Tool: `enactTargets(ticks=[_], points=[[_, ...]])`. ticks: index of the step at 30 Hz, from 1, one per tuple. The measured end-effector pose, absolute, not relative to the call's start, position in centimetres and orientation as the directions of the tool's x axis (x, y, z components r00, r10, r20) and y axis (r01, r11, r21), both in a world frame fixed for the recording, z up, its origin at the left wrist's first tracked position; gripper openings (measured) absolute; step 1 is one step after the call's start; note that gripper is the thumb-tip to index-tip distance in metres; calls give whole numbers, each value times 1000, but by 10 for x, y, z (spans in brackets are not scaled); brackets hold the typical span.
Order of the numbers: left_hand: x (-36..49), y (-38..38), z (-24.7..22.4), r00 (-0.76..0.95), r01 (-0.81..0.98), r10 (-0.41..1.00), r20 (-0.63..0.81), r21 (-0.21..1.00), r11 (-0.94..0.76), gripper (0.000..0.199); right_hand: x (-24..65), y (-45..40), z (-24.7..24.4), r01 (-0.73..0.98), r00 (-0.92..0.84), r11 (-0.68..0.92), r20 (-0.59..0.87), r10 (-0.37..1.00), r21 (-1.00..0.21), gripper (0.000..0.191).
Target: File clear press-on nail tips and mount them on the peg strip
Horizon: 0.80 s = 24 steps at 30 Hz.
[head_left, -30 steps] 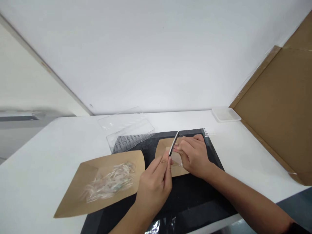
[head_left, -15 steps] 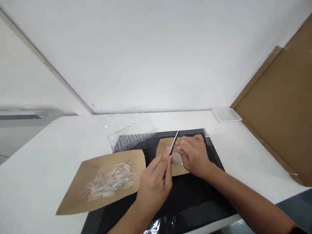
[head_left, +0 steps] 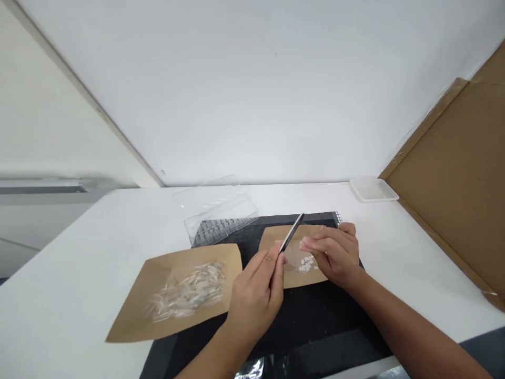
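Note:
My left hand (head_left: 258,287) is closed around the lower end of a thin nail file (head_left: 292,232), black on its face with a pale edge, tilted up to the right. Just right of it, my right hand (head_left: 335,250) pinches a small whitish piece (head_left: 302,244) at its fingertips, its shape hard to make out. Both hands are over a brown paper tray (head_left: 272,231) with several small white pieces (head_left: 306,263) in it. To the left, another brown paper tray (head_left: 138,300) holds a pile of clear plastic pieces (head_left: 193,289).
Beneath the trays lies a black mat (head_left: 307,321) on the white table (head_left: 74,252). A clear plastic case (head_left: 221,221) with compartments lies open behind the left tray. A translucent shallow container (head_left: 373,189) stands at the back right, beside a cardboard panel (head_left: 453,179).
My right hand has moved right, away from the file, uncovering the white pieces in the tray. The file in my left hand now leans further right.

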<state>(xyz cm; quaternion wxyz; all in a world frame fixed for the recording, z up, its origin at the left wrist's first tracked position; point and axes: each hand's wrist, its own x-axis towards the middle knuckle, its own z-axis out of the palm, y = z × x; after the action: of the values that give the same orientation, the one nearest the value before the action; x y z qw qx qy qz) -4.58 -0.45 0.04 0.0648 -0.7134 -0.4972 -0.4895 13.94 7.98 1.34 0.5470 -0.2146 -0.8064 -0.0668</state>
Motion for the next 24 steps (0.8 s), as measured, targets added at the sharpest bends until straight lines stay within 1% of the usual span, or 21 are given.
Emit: enactTargets(ticks=[3,6,10,18,20,22,24], points=[[-45,-6,1,30,747,669,743,428,-509,26,141,79,13,416,-354,907,906,231,-69,6],[-45,-7,3,33,734,676,736,441,-516,26,141,78,14,415,-381,909,900,210,-36,8],[-45,-7,3,38,723,679,733,450,-525,28,142,79,12,420,-382,907,898,219,-43,6],[-43,-8,5,23,711,704,710,484,-511,29,142,80,13,423,-390,905,893,222,-40,7],[-43,-8,5,-19,710,746,666,534,-459,33,142,80,14,424,-391,905,894,220,-37,9],[-44,-8,6,-89,689,798,596,616,-383,41,142,79,17,426,-391,904,895,215,-31,10],[-44,-9,6,-134,650,840,526,686,-326,40,142,79,18,428,-394,904,896,204,-18,10]])
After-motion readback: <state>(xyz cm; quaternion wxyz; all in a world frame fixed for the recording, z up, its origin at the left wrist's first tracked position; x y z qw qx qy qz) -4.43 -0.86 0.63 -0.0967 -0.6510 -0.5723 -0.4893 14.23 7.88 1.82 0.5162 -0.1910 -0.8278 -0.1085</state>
